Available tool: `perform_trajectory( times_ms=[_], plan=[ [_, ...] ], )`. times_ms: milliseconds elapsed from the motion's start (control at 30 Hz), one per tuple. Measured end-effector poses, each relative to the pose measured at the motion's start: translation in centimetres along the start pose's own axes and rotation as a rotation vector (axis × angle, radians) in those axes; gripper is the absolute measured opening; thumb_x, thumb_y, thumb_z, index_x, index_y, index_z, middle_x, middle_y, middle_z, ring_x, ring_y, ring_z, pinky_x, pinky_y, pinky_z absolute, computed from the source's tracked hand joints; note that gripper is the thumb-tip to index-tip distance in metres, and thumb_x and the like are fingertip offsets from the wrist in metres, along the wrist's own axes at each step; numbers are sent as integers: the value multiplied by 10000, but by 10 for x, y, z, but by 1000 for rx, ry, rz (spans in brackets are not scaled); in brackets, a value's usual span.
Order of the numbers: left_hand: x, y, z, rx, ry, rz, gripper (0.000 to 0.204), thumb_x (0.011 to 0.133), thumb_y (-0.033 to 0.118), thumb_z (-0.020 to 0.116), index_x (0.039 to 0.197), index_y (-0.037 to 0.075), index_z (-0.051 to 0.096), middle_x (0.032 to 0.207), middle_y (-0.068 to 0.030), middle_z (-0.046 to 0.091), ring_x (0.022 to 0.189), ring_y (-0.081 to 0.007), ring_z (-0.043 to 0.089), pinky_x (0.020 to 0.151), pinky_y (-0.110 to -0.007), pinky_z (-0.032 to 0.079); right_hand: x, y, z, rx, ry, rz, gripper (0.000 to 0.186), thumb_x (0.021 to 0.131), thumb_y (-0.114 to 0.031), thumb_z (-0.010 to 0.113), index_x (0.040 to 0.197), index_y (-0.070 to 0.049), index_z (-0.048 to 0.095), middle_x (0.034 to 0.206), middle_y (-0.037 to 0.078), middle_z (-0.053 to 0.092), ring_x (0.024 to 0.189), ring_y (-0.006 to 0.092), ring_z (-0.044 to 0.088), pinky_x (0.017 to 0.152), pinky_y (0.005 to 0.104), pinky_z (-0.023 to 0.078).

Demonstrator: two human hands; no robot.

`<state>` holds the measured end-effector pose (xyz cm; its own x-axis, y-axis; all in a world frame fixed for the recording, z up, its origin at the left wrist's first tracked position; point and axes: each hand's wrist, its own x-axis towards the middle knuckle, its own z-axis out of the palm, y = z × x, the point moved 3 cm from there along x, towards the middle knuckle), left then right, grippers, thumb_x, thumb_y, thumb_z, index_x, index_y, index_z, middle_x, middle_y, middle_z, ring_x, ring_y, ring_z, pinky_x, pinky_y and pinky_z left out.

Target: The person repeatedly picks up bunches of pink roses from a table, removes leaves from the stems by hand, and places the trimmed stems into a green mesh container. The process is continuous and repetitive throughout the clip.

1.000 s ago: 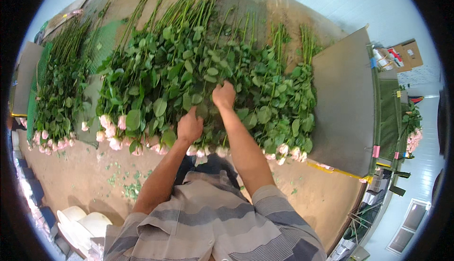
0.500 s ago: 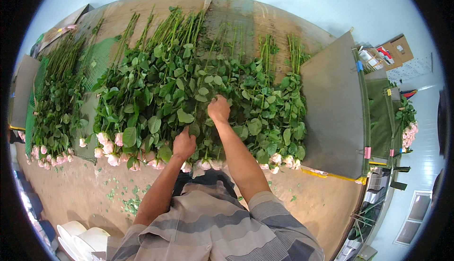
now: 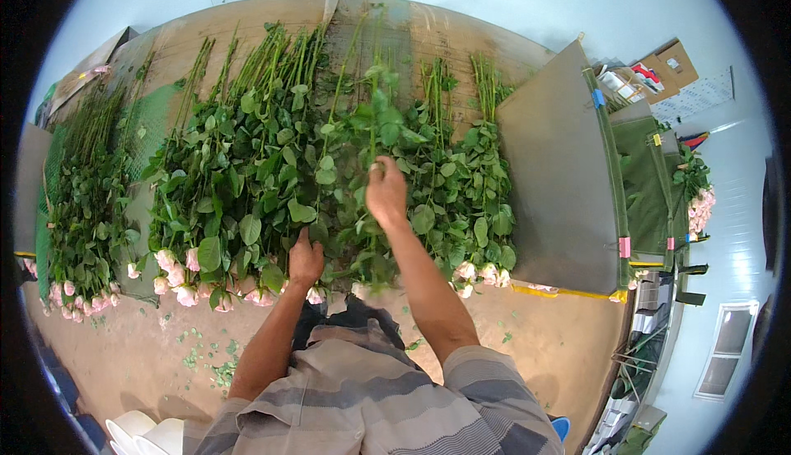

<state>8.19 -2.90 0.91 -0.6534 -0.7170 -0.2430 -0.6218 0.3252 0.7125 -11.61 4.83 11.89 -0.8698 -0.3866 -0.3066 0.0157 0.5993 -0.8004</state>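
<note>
Long-stemmed pink roses lie in leafy rows on a table, blooms toward me and cut stems pointing away. Near the middle, my right hand is closed around a rose stem, whose leaves are smeared by motion above and below the fist. Lower and to the left, my left hand rests at the edge of the large leafy pile. Its fingers are curled in among the foliage, and leaves hide what they grip.
Grey divider panels stand at the right and far left of the table. Green netting lies between the left rows. Beyond the right panel are a cardboard box and more pink roses. White buckets stand lower left; leaf scraps litter the floor.
My right hand has closed on a rose stem and is lifting it out of the foliage. My left hand stays by the pile's edge. The whole view has shifted slightly.
</note>
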Motion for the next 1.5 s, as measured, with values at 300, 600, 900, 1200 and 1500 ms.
perform_trajectory(
  times_ms=[300,600,900,1200,1500],
  plan=[
    [0,16,3,-91,-28,27,455,836,125,515,1265,-23,485,1051,-288,614,972,-455,586,851,-485,468,31,74,-120,-174,314,17,353,1023,-237,383,1314,-55,467,973,158,624,723,272,593,628,450,484],
    [0,38,32,-120,-132,19,474,880,178,573,1296,-27,474,1167,-268,584,1073,-432,562,882,-453,469,29,93,-117,-464,274,31,455,994,-322,429,1372,-70,398,1330,188,441,1142,371,510,900,521,492],
    [3,44,47,-130,-170,25,465,875,176,575,1290,-15,490,1151,-257,600,1078,-397,574,887,-433,464,-67,44,-81,-49,231,-495,336,923,-108,532,1246,-25,488,1148,181,527,970,279,597,825,393,495],
    [6,43,37,-235,-220,-35,436,888,147,559,1295,4,496,1086,-179,648,958,-306,627,827,-383,488,-87,70,-43,154,33,-386,326,923,-89,554,1242,-40,512,1146,146,564,984,265,616,829,369,514],
    [7,39,6,-1071,-431,-396,364,927,73,477,1291,64,490,1125,-56,601,982,-208,587,810,-371,524,-84,96,-72,241,162,-349,309,924,-115,564,1218,-22,538,1111,164,596,944,268,619,780,363,525]
  ],
)
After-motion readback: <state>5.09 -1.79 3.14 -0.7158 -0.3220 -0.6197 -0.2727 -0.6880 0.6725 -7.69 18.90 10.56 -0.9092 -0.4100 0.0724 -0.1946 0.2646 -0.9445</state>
